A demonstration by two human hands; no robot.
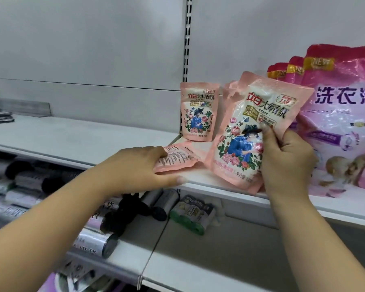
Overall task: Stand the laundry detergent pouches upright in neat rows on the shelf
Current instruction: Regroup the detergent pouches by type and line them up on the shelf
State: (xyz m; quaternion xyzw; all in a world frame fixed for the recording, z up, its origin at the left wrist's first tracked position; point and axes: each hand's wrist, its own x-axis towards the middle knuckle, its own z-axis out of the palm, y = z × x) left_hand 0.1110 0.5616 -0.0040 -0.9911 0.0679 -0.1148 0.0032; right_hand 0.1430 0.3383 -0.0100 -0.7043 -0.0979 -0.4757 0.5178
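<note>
My right hand [287,161] grips a pink floral detergent pouch [253,123], holding it upright and slightly tilted at the front of the white shelf [82,140]. More pink pouches show just behind it. A pink pouch [177,159] lies flat, back side up, near the shelf's front edge; my left hand [139,167] rests on its left end with the thumb along the shelf lip. One pouch [198,114] stands upright at the back against the rear panel.
Large pink detergent bags [341,123] stand in a row at the right of the shelf. The shelf below holds dark rolls [105,243] and a green-and-white pack [192,213]. A slotted upright [187,39] runs up the back wall.
</note>
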